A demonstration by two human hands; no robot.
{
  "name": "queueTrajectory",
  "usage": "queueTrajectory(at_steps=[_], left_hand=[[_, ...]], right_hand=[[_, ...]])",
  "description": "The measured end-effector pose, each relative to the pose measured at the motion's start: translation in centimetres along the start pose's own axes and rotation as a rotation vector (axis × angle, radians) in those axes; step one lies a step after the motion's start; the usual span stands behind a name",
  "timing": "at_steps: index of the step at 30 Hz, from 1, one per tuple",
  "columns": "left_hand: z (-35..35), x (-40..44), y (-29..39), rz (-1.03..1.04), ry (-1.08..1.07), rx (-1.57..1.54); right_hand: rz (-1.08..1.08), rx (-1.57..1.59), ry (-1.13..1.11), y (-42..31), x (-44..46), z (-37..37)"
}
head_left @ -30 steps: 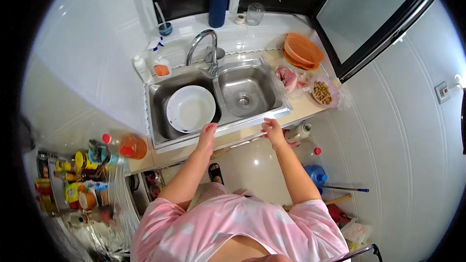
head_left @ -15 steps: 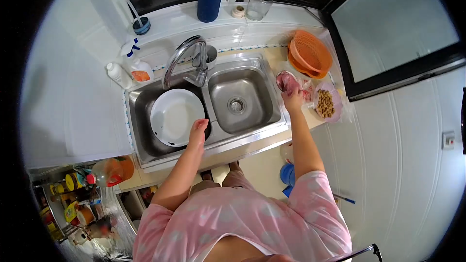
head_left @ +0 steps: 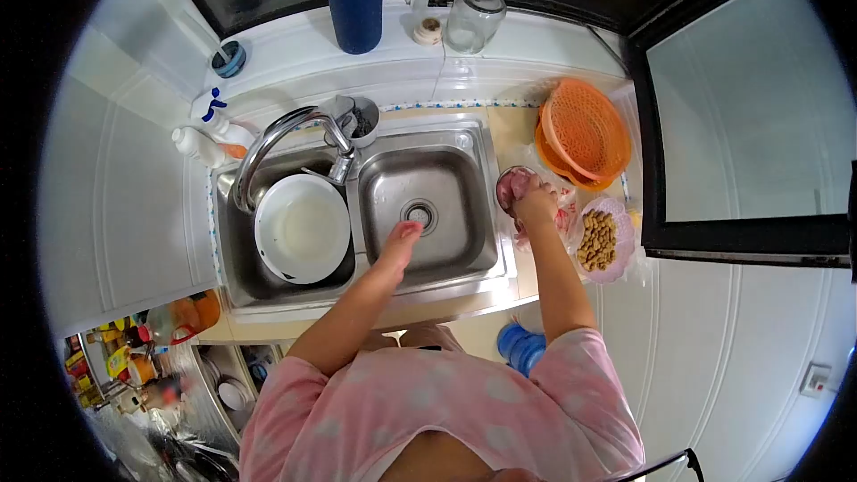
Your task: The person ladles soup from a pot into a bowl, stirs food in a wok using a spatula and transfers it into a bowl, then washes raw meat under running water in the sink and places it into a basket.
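Note:
My right hand (head_left: 536, 205) is on the counter right of the sink, its fingers closed on pinkish raw meat (head_left: 513, 186). That meat lies at a small round metal bowl (head_left: 502, 201), which my hand partly covers. A crumpled clear plastic bag with red print (head_left: 566, 212) is just beside the hand. My left hand (head_left: 402, 245) hovers over the right sink basin (head_left: 446, 183), fingers stretched out and holding nothing. In the left basin sits a white basin (head_left: 339, 254) with cloudy liquid inside.
Orange colanders (head_left: 585, 129) stand at the back right, with a pink bowl of peanuts (head_left: 616, 259) nearer me. The faucet (head_left: 268, 138) arches over the left basin. Spray bottle (head_left: 228, 132), blue flask (head_left: 355, 4) and glass jar (head_left: 473, 22) line the back. An open window frame (head_left: 656, 170) juts in.
My left hand has shifted right, from beside the white basin to above the right sink basin. My right hand stays at the meat. The camera view has turned and shifted slightly.

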State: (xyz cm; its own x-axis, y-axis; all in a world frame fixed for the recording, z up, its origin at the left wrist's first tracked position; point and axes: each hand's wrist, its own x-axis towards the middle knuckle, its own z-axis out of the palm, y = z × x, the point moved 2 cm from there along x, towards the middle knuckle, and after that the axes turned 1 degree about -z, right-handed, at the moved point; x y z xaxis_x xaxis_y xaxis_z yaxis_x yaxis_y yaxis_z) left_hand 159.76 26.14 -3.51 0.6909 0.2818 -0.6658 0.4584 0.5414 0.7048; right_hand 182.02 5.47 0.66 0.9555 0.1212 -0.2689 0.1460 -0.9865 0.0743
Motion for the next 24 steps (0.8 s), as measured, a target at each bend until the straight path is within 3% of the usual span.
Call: queueTrajectory(at_steps=[6, 9, 15, 18, 22, 24], left_hand=[[6.2, 3.1, -0.9, -0.137, -0.235, -0.089], [10.2, 3.9, -0.2, -0.075, -0.378, -0.053], [15.2, 5.6, -1.2, -0.096, -0.435, -0.209], [15.5, 6.4, -1.8, -0.104, -0.455, -0.26], [15.2, 6.5, -2.2, -0.084, -0.448, -0.287], [14.9, 6.1, -1.8, -0.097, -0.409, -0.277]], right_hand=[[-0.081, 0.299, 0.031, 2.8, 1.3, -0.8], [-0.137, 0.459, -0.091, 3.9, 1.9, -1.1], [-0.101, 0.758, -0.071, 5.9, 0.6, -2.7], [-0.077, 0.949, -0.103, 8.3, 1.7, 0.0], [-0.067, 1.522, -0.111, 9.0, -0.3, -0.8], [0.0, 1.587, -0.103, 9.2, -1.5, -2.0]])
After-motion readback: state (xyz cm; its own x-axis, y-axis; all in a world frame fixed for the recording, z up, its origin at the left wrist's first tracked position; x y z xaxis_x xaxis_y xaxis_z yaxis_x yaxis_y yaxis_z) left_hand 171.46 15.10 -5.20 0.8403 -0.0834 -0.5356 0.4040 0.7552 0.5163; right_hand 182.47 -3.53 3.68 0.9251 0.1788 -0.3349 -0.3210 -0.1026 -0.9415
